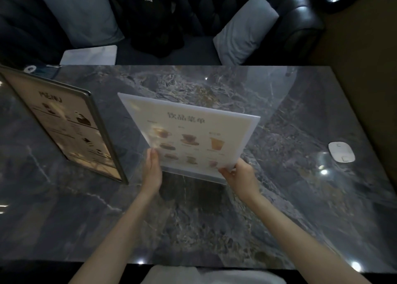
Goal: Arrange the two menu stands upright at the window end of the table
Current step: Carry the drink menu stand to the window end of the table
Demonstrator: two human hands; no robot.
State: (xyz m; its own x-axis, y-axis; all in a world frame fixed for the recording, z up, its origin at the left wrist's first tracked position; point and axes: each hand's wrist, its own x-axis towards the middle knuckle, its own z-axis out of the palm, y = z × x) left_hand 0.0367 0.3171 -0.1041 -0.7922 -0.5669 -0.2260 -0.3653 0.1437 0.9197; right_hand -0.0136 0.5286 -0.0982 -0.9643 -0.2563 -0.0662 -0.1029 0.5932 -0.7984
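Holding clear menu stand | left hand, right hand | table

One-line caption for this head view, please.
Both hands, left hand and right hand, hold the clear drinks menu stand over the marble table; the framed menu stand stands at left.

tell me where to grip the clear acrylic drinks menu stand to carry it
Grip the clear acrylic drinks menu stand low on its two side edges, one hand per side, coming from the near face, as the left hand and right hand do now. It is a wide thin sheet leaning back, so a low two-sided hold probably steadies it best.
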